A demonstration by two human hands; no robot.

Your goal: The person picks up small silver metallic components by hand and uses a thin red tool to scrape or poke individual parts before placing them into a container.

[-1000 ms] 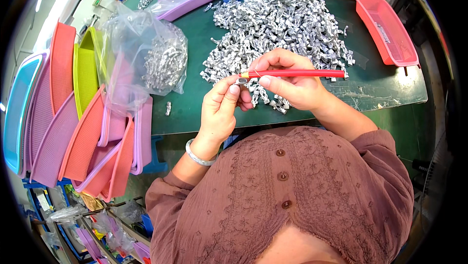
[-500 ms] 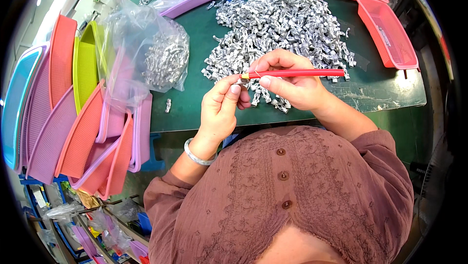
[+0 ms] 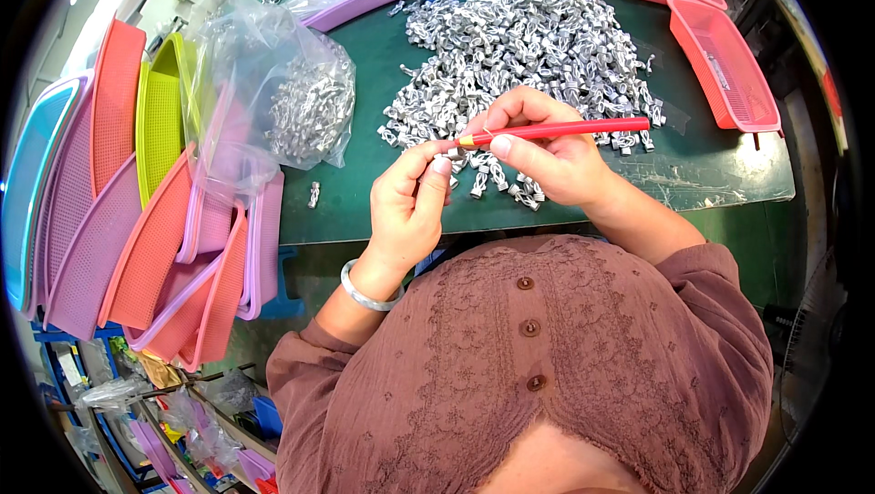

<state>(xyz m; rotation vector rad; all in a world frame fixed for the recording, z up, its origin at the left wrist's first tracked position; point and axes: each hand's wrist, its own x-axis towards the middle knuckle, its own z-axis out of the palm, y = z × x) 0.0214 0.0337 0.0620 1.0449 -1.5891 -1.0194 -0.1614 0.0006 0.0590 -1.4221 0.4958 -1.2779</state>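
**Caution: Part and Red Pencil Held in the Fingers**

The left hand [image 3: 401, 198] pinches a small metallic part [image 3: 447, 158] between thumb and fingers, near the table's front edge. The right hand [image 3: 558, 157] grasps a red pencil [image 3: 588, 128] near its tip, thumb beneath, shaft slanting up to the right. The tip lies at the left fingertips; the fingers mask much of the part, so contact between tip and part cannot be confirmed.

Possible faults and causes:

- Slipped tip: the part exposes little surface beyond the fingers; a stray stroke could reach the skin.
- Dropped part: a loosened pinch could let it fall among the similar loose parts in the grey-white pile [image 3: 524, 61], where it would be hard to pick out.
- Disturbed pile: the right hand is close to the nearest parts; a wide sweep could scatter them over the green table [image 3: 342, 211].
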